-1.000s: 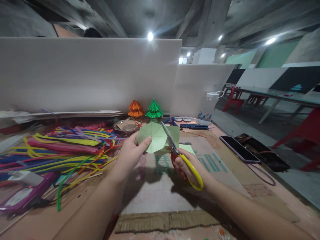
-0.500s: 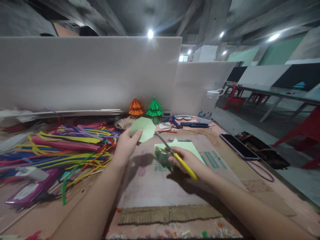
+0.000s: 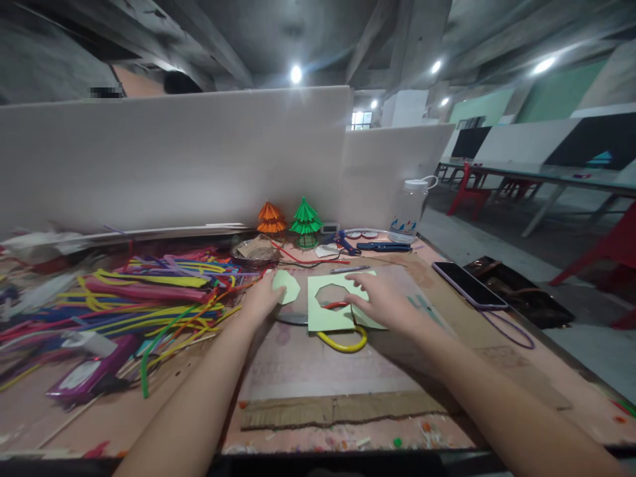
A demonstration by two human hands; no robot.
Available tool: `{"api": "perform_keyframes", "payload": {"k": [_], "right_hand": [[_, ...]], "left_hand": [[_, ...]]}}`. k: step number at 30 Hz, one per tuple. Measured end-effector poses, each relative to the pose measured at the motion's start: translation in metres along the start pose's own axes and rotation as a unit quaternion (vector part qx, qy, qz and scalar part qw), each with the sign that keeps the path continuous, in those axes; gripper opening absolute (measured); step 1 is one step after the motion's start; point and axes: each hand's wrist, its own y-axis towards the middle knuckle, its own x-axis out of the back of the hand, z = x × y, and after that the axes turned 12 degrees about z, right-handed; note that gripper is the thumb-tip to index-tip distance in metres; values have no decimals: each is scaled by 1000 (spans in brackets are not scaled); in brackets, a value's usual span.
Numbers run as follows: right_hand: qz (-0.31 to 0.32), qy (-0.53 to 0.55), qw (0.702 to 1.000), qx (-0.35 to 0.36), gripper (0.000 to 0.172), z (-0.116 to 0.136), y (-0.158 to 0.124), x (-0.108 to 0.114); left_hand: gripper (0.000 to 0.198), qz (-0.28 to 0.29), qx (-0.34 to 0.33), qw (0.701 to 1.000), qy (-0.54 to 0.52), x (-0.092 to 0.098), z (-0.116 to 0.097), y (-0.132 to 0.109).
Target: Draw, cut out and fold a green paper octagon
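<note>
My left hand (image 3: pixel 262 301) pinches a small light green cut-out octagon (image 3: pixel 287 287) low over the table, near the pile of pipe cleaners. My right hand (image 3: pixel 386 299) lies flat with its fingers stretched out on a light green paper sheet (image 3: pixel 330 317) that has an octagon-shaped hole in it. The yellow-handled scissors (image 3: pixel 342 342) lie on the table under that sheet, with the handle loop showing below it and the red inner grip visible through the hole.
A big heap of coloured pipe cleaners (image 3: pixel 124 298) covers the left side. An orange paper tree (image 3: pixel 271 218) and a green paper tree (image 3: pixel 305 218) stand by the white partition (image 3: pixel 173 159). A phone (image 3: pixel 468 285) lies right, a water bottle (image 3: pixel 412 205) behind.
The octagon was cut free of the sheet. My right hand put the scissors down and now rests on the leftover sheet; my left hand lowered the cut-out toward the table.
</note>
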Motion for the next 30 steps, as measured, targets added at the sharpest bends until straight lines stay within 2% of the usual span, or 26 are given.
{"api": "perform_keyframes", "payload": {"k": [4, 7, 10, 14, 18, 24, 27, 30], "right_hand": [[9, -46, 994, -101, 60, -34, 9, 5], [23, -61, 988, -137, 53, -52, 16, -2], [34, -55, 988, -140, 44, -61, 24, -12], [29, -30, 991, -130, 41, -70, 35, -21], [16, 12, 994, -107, 36, -78, 43, -31], [-48, 90, 994, -46, 36, -85, 47, -42], [-61, 149, 987, 25, 50, -81, 42, -35], [-20, 223, 969, 109, 79, -67, 34, -27]], "left_hand": [[39, -22, -38, 994, 103, 2, -9, -5], [37, 7, -93, 985, 146, -2, -23, -12], [36, 70, -144, 974, 161, -19, -37, -25], [36, 125, -178, 964, 153, -48, -52, -40], [35, 142, -195, 965, 103, -61, -57, -40], [33, 97, -195, 976, 5, -48, -54, -36], [34, 72, -200, 975, -65, -45, -59, -42], [35, 46, -216, 965, -140, -48, -69, -55]]}}
